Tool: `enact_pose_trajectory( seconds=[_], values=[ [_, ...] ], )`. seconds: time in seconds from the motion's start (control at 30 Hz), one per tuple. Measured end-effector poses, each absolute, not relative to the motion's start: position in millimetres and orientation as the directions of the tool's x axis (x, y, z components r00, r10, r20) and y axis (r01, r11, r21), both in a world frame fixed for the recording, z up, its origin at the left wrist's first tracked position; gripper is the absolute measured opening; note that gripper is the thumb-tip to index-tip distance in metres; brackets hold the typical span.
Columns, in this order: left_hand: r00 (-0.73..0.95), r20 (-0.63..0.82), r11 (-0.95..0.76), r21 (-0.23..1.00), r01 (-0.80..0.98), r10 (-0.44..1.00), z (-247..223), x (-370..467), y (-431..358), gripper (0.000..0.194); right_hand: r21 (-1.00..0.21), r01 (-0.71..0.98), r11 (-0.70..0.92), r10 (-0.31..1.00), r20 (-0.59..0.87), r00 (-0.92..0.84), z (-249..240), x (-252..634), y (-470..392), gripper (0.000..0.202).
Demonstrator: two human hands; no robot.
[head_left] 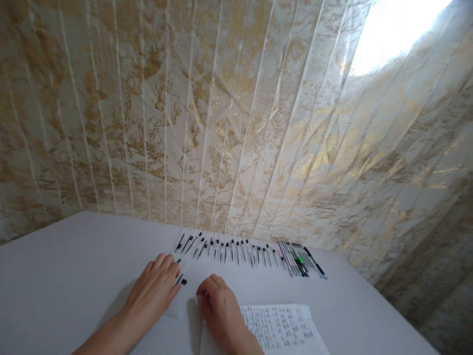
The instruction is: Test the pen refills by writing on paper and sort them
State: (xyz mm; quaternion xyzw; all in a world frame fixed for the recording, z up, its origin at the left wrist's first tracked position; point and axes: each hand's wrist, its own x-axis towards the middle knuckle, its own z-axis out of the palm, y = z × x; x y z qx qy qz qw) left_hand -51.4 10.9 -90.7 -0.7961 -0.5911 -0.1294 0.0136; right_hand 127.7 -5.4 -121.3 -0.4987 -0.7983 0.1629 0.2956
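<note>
My left hand [157, 282] lies palm down on the white table, its fingers curled over clear pens with black caps. One black-capped pen [184, 281] pokes out beside its thumb. Further right, my right hand [220, 305] rests with bent fingers near the left edge of a handwritten sheet [284, 325]; its thumb and index finger are close together, and anything between them is hidden. Beyond both hands runs a row of clear pens [232, 251] with black caps and dark refills, set side by side.
At the right end of the row lies a cluster of colored pens [299, 260], including pink, green and black ones. A gold-patterned curtain [221, 123] hangs behind the table [74, 266]. The table's right edge slants toward the lower right.
</note>
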Motion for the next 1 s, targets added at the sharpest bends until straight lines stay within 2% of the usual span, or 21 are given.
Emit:
enact_pose_trajectory(
  seconds=[0.27,0.5,0.63,0.7,0.8,0.9,1.0],
  values=[
    [0.28,0.239,-0.292,0.017,0.956,0.93,-98,-42,10,0.019,-0.626,0.639,0.446,0.887,0.407,-0.22,-138,126,-3,0.032],
    [0.279,0.166,-0.275,-0.049,0.96,0.946,-103,-34,12,0.027,-0.709,0.583,0.396,0.904,0.412,-0.114,-144,129,1,0.029],
    [0.268,0.157,-0.265,-0.04,0.963,0.951,-108,-34,14,0.031,-0.74,0.537,0.406,0.9,0.425,-0.094,-145,129,4,0.026],
    [0.26,0.195,-0.27,0.025,0.963,0.946,-108,-37,16,0.027,-0.806,0.453,0.381,0.914,0.401,-0.054,-143,130,6,0.023],
    [0.269,0.252,-0.33,0.241,0.913,0.929,-103,-38,16,0.019,-0.949,0.196,0.247,0.968,0.25,-0.01,-135,130,11,0.011],
    [0.344,0.28,-0.441,0.493,0.75,0.896,-96,-33,10,0.019,-0.993,-0.111,0.051,0.987,0.067,-0.144,-123,129,12,0.027],
    [0.407,0.268,-0.472,0.674,0.568,0.873,-91,-26,4,0.024,-0.973,-0.229,0.011,0.973,0.063,-0.22,-108,130,9,0.039]
  ],
)
